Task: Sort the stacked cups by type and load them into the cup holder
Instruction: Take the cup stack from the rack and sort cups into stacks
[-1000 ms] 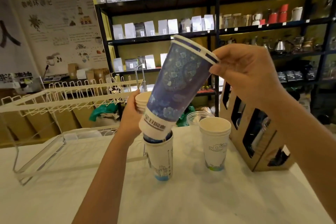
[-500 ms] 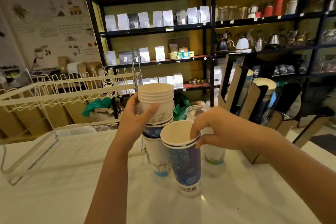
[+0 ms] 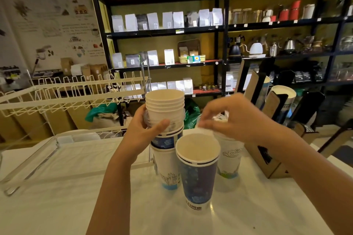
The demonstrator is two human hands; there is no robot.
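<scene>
Left hand: the left hand (image 3: 148, 131) is wrapped around the mixed stack (image 3: 165, 118), thumb across the near side, clasping the plain white cups (image 3: 164, 104) where they sit in a clear cup.
Right hand: the right hand (image 3: 236, 118) hovers above the white printed cup (image 3: 230, 160); motion blur hides the fingertips, so whether it grips anything cannot be told.
Sorted so far: a blue cup (image 3: 197, 175) stands alone, near centre on the table (image 3: 57, 206); the cup holder (image 3: 271, 112) stands at the right with cups already in its slots.
Risk, toppling: the stack is tall and mixes cup types; a sideways pull would likely tip its lower cups.
Risk, jamming: nested cups may lift together instead of separating.
Risk, knock: the blue cup stands close to the stack and printed cup; a sweeping forearm could upset it.
</scene>
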